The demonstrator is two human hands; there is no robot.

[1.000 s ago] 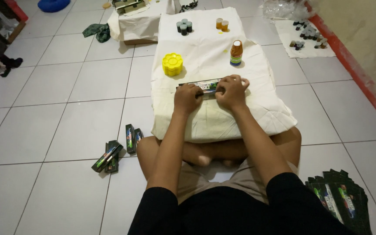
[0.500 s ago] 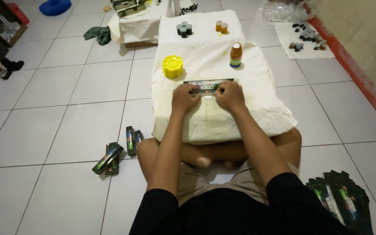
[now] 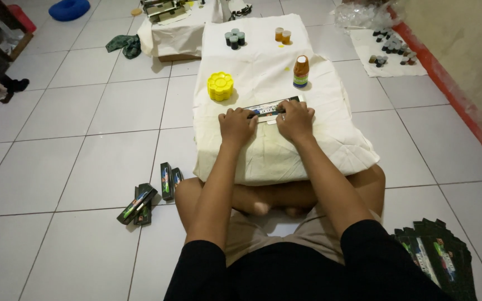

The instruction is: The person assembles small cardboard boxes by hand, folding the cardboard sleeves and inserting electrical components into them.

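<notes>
- The left hand (image 3: 236,126) and right hand (image 3: 295,118) both rest on a flat printed carton (image 3: 271,108) that lies on the cloth-covered worktop (image 3: 285,156), just in front of the seated person's crossed legs.
- Each hand's grip is curled down with the fingers pressed together onto the carton's near edge; whether the thumbs tuck underneath it I cannot tell.
- The carton lies crosswise, its long side facing the person, with the yellow flower-shaped container (image 3: 220,86) just beyond the left hand and a small brown bottle with an orange cap (image 3: 301,71) beyond the right.
- By the look of it, the step in hand is pressing or creasing the flat carton along its length.
- A next move would call for even pressure from both hands so the card stays square on the soft cloth, which gives under load.
- On the floor to the left lie several finished dark boxes (image 3: 150,195); a fan of flat dark cartons (image 3: 436,259) sits by the right knee.
</notes>
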